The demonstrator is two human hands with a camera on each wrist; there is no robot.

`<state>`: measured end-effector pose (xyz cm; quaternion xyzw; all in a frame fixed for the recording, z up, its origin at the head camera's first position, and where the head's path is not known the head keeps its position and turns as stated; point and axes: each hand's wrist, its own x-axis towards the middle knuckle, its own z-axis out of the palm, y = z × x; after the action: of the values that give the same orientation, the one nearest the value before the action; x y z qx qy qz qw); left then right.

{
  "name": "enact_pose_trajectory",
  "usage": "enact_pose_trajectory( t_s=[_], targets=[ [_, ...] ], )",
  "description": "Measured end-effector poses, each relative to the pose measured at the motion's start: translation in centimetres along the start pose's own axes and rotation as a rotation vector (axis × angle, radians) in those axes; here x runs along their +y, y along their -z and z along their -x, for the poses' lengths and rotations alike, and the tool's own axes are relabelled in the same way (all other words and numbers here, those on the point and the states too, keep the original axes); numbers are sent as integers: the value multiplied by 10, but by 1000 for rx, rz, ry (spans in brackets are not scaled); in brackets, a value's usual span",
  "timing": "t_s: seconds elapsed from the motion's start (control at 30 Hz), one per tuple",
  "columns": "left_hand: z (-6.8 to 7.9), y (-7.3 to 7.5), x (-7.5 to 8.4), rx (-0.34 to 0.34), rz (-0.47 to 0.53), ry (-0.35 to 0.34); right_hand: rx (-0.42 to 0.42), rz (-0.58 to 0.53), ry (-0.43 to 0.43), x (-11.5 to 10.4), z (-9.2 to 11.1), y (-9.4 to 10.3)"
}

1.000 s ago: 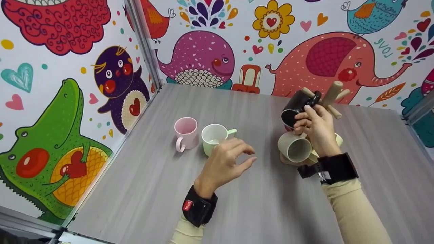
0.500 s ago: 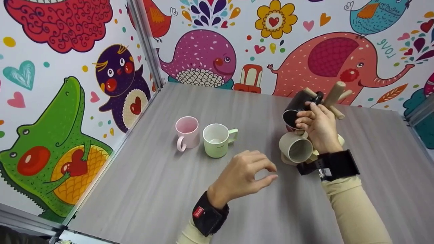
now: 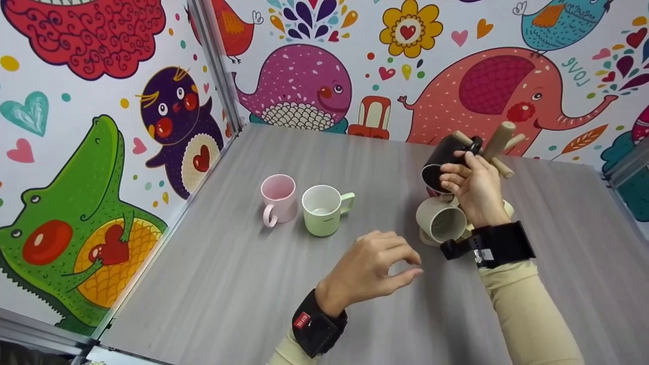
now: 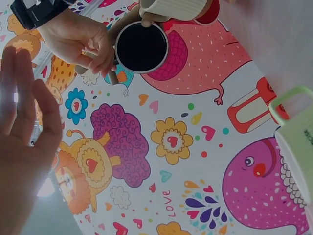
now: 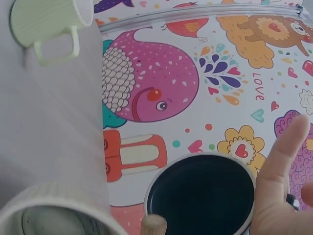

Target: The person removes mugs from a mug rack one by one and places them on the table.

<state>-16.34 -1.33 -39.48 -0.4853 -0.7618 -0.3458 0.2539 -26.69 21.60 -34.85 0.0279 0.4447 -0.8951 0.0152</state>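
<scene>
My right hand (image 3: 479, 192) is up at the wooden mug tree (image 3: 497, 139), its thumb and a finger pinching the handle of a black mug (image 3: 434, 175). That mug tilts mouth-down against the pegs; its dark inside faces the right wrist view. Just below it, a ribbed off-white mug (image 3: 442, 220) hangs on a peg, its mouth toward me. Over the table, my left hand (image 3: 367, 268) hovers with fingers loosely bent and nothing in them. Farther left stand a light green mug (image 3: 323, 215) and a pink mug (image 3: 282, 200), both upright.
Behind the ribbed mug, a pale yellow mug (image 3: 508, 208) and a bit of a red mug (image 4: 210, 13) show at the tree. The grey table (image 3: 228, 284) meets printed cartoon walls (image 3: 304, 86) at the back and left, with a metal corner post (image 3: 218, 66).
My left hand has moved right and toward me, away from the green mug, which now shows whole. The right hand stays at the black mug's handle, its fingers shifted slightly.
</scene>
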Motion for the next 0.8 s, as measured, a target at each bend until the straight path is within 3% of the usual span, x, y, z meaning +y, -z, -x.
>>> enact_pose_trajectory(
  t_s=[0.43,0.8],
  targets=[
    [2,-2,0,-27,0,5,83,-30,-64,-2,-5,-3],
    [4,2,-3,-17,-17,16,77,-1,-81,-3,-8,-3]
  ],
)
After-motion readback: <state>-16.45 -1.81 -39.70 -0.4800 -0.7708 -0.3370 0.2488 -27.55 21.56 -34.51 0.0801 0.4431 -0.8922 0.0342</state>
